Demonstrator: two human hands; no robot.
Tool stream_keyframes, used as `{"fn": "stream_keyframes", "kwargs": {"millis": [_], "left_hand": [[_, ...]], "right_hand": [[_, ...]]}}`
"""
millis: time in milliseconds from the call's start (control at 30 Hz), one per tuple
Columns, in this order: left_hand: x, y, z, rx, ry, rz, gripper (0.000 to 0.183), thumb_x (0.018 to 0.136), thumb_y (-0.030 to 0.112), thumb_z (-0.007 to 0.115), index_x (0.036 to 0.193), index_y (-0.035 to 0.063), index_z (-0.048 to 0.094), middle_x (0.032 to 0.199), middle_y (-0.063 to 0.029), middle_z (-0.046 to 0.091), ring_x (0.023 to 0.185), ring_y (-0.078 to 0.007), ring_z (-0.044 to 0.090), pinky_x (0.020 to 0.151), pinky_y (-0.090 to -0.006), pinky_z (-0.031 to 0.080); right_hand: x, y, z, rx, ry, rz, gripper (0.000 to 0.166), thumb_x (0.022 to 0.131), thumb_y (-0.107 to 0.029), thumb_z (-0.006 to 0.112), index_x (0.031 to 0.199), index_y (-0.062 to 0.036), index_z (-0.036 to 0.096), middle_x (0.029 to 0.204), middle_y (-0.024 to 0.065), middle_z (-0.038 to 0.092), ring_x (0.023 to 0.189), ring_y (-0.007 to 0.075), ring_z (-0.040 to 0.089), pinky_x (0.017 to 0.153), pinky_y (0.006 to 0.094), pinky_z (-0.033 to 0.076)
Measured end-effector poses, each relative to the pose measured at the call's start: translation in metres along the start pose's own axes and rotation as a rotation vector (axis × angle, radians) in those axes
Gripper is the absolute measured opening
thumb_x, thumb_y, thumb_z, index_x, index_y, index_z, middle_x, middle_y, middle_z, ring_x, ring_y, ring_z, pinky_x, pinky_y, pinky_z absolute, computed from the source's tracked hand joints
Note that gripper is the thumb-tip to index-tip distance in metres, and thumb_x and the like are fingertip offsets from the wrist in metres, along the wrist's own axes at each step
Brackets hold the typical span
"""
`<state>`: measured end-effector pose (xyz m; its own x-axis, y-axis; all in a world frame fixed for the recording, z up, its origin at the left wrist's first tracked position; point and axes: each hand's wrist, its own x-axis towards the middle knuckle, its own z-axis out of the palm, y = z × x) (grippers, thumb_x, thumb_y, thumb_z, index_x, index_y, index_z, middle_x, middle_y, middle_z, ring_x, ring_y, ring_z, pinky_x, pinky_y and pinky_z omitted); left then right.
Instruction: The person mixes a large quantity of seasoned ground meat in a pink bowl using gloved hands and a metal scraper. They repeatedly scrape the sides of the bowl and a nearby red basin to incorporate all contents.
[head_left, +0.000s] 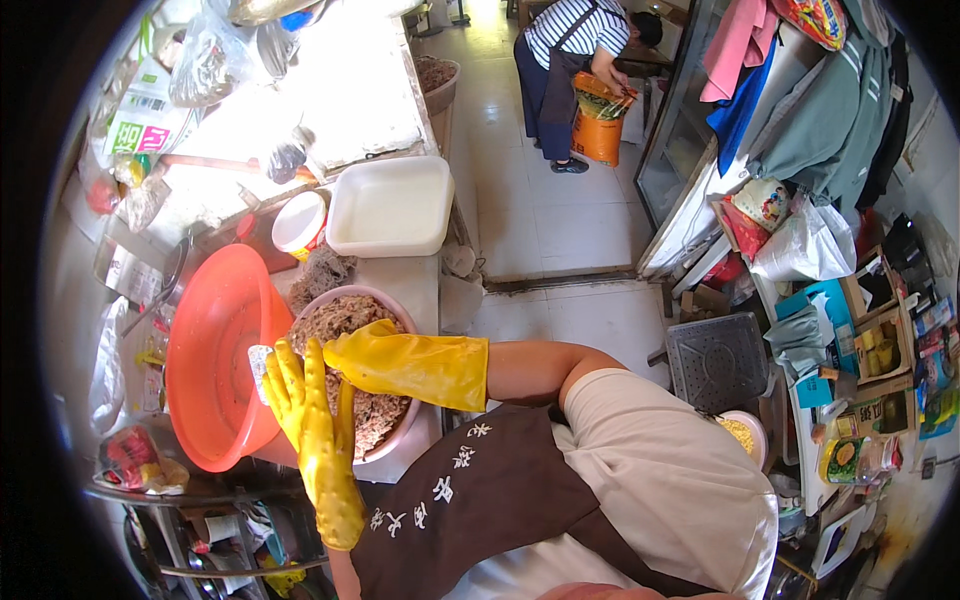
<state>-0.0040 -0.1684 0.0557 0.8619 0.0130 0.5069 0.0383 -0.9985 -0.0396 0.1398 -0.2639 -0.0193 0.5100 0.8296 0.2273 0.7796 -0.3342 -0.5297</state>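
Observation:
Both of my hands wear yellow rubber gloves. My left hand (316, 442) spreads its fingers over the near-left side of a pink tub (411, 433). The tub holds a coarse brownish chopped mixture (379, 421). My right hand (364, 354) reaches across the tub and meets the left hand near its fingers; its own fingertips are hard to make out. A shiny silvery piece (258, 369) shows behind the left fingertips, and whether it is held is unclear. Beside the hands, a large orange-red plastic basin (217, 360) leans on its side.
A white rectangular plastic tub (390, 206), a white bucket (299, 222) and a tangled scourer-like mass (324, 274) stand beyond the pink tub. In the passage another person (559, 75) bends over an orange sack (598, 135). A grey perforated stool (718, 360) and cluttered shelves are at right.

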Motion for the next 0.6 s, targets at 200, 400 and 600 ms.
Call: {"fn": "stream_keyframes", "kwargs": {"millis": [200, 400, 600], "left_hand": [[0.021, 0.002, 0.031, 0.005, -0.019, 0.016, 0.091, 0.080, 0.014, 0.089, 0.162, 0.0131, 0.049, 0.175, -0.0233, 0.032, 0.162, -0.0487, 0.025, 0.134, -0.0574, 0.015], [0.018, -0.003, 0.033, 0.030, -0.085, -0.034, 0.087, 0.086, 0.016, 0.085, 0.164, 0.0106, 0.047, 0.174, -0.0236, 0.034, 0.162, -0.0508, 0.023, 0.133, -0.0589, 0.017], [0.020, -0.002, 0.030, 0.084, -0.048, 0.028, 0.079, 0.085, 0.013, 0.084, 0.158, 0.0101, 0.054, 0.170, -0.0200, 0.042, 0.161, -0.0468, 0.029, 0.131, -0.0581, 0.023]], "right_hand": [[0.049, 0.069, 0.086, 0.031, 0.151, -0.045, 0.025, 0.100, -0.020, 0.063, 0.120, -0.0148, 0.077, 0.105, 0.0133, 0.081, 0.095, 0.0347, 0.080, 0.075, 0.0490, 0.060], [0.002, 0.024, 0.011, -0.050, -0.011, 0.047, 0.027, 0.100, -0.021, 0.063, 0.121, -0.0124, 0.076, 0.107, 0.0153, 0.081, 0.098, 0.0369, 0.079, 0.080, 0.0506, 0.060], [-0.024, 0.007, -0.049, -0.023, -0.050, 0.088, 0.029, 0.098, -0.022, 0.064, 0.122, -0.0094, 0.075, 0.109, 0.0176, 0.080, 0.102, 0.0395, 0.078, 0.085, 0.0514, 0.059]]}}
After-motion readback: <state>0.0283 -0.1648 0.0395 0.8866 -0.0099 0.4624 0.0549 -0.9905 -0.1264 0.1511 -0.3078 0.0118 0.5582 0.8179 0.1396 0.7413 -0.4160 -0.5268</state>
